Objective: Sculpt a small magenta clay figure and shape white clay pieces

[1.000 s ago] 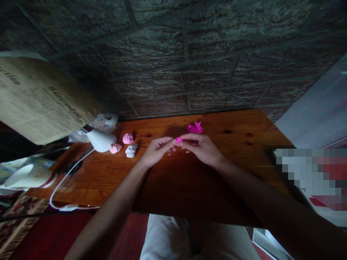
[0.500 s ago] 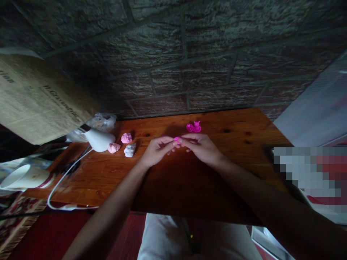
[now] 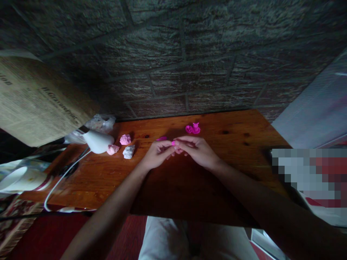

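Observation:
A small bit of bright pink modelling clay [image 3: 174, 143] sits between the fingertips of both hands, over the wooden table. My left hand [image 3: 157, 154] and my right hand [image 3: 202, 150] meet there, fingers bent and tips pressed together. Just behind the left hand's fingers shows a flat, elongated magenta piece [image 3: 162, 138]; whether it lies on the table or is touched cannot be seen. Farther back are a small magenta figure with pointed ears [image 3: 196, 128] and a round magenta piece [image 3: 189, 129] beside it.
Two pale pink lumps [image 3: 125, 139] and a white lump [image 3: 128, 152] lie left of my hands. Next to them is a white lamp base [image 3: 99, 140] with a newsprint-patterned shade [image 3: 40, 97] and a cable. A paper cup [image 3: 24, 179] lies at far left. A stone-patterned wall [image 3: 168, 83] borders the table [image 3: 222, 144].
The pink bit between my fingertips now looks smaller and has shifted slightly left and down. A flat magenta piece has come into sight behind my left hand. The view has shifted slightly.

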### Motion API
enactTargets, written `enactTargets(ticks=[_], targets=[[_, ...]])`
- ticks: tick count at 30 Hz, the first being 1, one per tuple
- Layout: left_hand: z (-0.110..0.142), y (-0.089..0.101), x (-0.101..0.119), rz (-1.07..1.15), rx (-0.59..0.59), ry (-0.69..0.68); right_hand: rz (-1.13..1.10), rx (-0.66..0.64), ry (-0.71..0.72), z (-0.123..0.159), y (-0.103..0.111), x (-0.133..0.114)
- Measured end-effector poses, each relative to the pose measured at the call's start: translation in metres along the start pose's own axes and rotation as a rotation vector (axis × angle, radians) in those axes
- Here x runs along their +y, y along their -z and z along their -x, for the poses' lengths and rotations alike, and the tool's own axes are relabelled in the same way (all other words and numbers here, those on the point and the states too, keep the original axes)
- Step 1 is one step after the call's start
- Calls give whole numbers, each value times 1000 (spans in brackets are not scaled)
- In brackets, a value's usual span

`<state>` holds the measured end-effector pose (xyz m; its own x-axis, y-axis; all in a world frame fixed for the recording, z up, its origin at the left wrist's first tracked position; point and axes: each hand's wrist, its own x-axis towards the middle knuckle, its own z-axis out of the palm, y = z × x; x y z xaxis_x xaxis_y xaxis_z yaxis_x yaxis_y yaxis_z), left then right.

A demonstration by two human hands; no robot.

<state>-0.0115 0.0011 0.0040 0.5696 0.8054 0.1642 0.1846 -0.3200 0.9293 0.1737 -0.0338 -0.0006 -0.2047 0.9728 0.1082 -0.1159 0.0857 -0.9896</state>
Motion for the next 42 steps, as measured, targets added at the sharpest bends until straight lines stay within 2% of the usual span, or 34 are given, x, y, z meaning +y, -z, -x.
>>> enactTargets(ticks=[3, 6, 14, 21, 29, 42], targets=[[1, -1, 1, -13, -27, -12, 31, -33, 28, 0, 0, 0], [0, -2, 4, -16, -35, -29, 66, 0, 38, 0, 0, 1], [0, 2, 4, -43, 0, 21, 15, 51, -29, -3, 2, 1], [0, 1, -1, -37, 8, 48, 8, 36, -58, -3, 3, 1], [-3, -1, -5, 10, 110, 37, -34, 124, -100, -4, 2, 4], [-4, -3, -4, 33, 176, -20, 40, 58, -61, -5, 6, 8]])
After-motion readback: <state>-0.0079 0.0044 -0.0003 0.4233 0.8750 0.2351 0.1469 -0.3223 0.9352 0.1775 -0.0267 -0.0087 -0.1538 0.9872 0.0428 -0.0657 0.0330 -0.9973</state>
